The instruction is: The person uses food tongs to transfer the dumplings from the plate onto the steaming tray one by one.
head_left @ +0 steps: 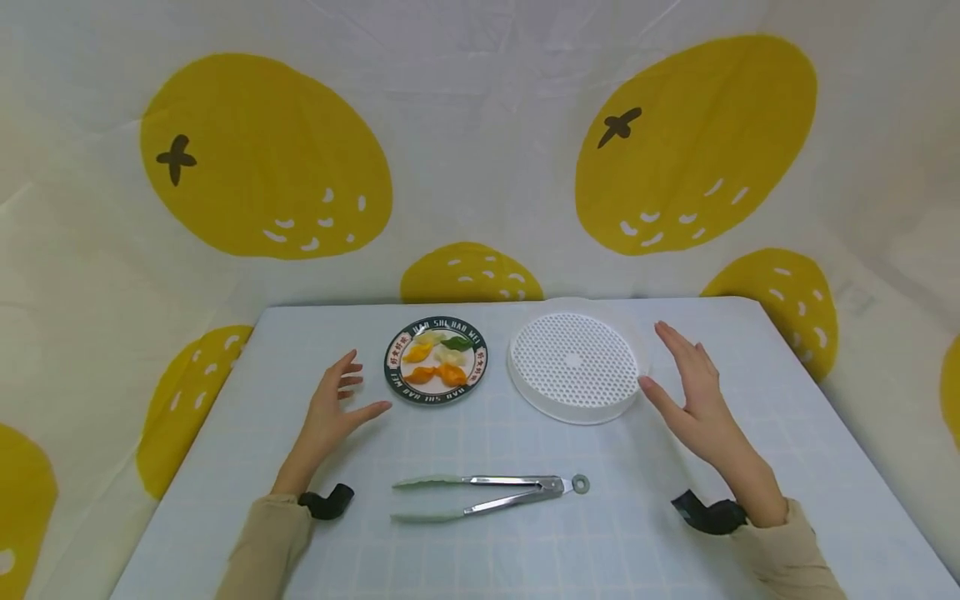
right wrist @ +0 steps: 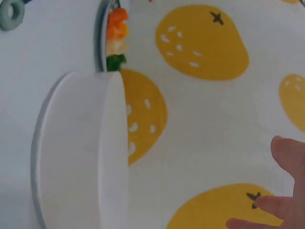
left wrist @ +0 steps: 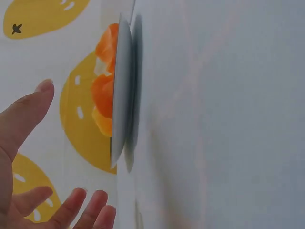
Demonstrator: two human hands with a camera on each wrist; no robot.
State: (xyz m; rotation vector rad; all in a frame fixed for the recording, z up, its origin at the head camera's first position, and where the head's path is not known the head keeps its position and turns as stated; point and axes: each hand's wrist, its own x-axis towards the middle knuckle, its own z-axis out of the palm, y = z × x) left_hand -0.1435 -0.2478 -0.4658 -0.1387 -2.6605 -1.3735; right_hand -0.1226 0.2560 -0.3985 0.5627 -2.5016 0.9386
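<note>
My left hand [head_left: 326, 421] hovers left of a round plate [head_left: 397, 385] with a dark lettered rim, thumb apart from the fingers, touching nothing. On that plate lie several dumpling-shaped pieces [head_left: 452, 375] in orange, yellow, white and green; the left wrist view shows the orange pieces [left wrist: 102, 95] from the side. Right of the plate sits a white round steamer tray [head_left: 573, 354], its top full of small holes. My right hand [head_left: 697, 408] is held just right of this tray, fingers extended and holding nothing. In the right wrist view the tray's side wall [right wrist: 71, 152] appears, apart from the fingers.
A pair of tongs [head_left: 506, 501] with pale green tips lies in front, tips pointing left and ring end to the right. The table [head_left: 637, 542] has a pale checked cover. Behind it hangs a cloth [head_left: 480, 125] printed with yellow fruit.
</note>
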